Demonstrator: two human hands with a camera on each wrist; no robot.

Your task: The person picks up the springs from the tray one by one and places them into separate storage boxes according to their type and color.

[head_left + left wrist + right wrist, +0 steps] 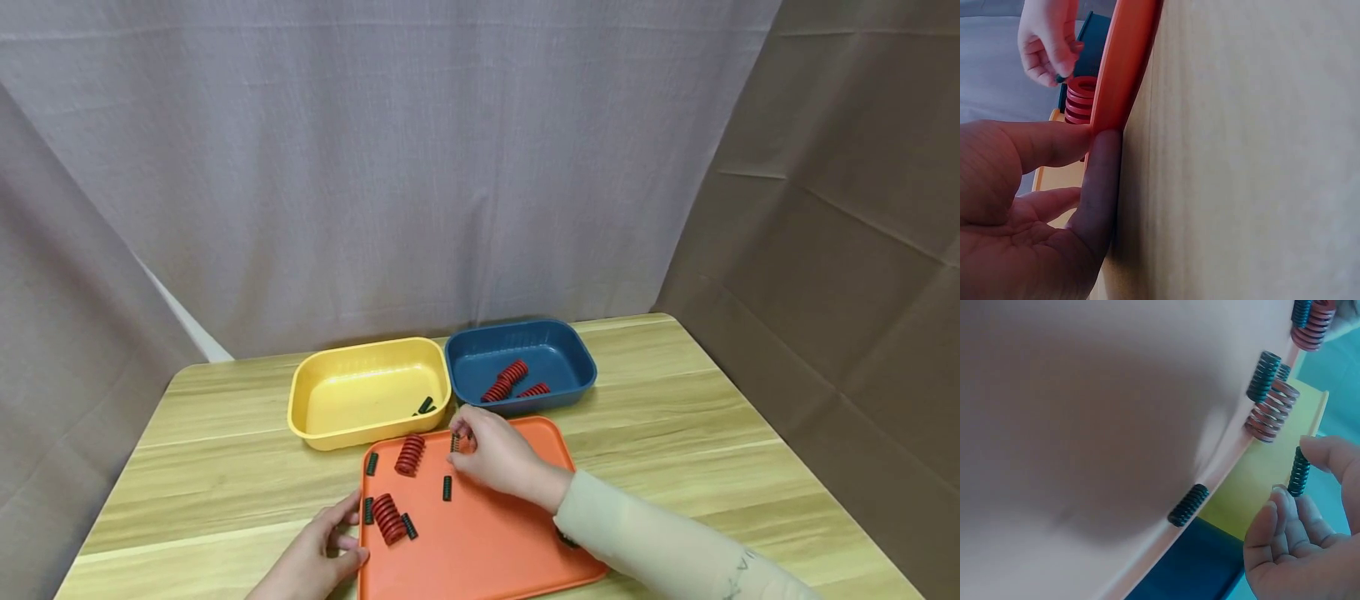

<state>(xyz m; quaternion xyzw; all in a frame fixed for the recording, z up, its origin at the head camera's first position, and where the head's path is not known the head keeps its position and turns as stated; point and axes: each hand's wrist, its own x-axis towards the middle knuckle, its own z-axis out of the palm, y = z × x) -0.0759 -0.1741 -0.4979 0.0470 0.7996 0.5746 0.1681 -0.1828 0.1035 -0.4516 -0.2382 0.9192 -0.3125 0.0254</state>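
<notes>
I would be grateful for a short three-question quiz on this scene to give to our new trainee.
1. True or false: the left hand holds the edge of the orange tray.

2. Fill in the missing colour: the springs that show in the blue box are ____.

3. Multiple choice: what does the right hand pinch?
A) the rim of the yellow box
B) a small green spring
C) a large red spring

Key: 1. True. 2. Red. 3. B.
</notes>
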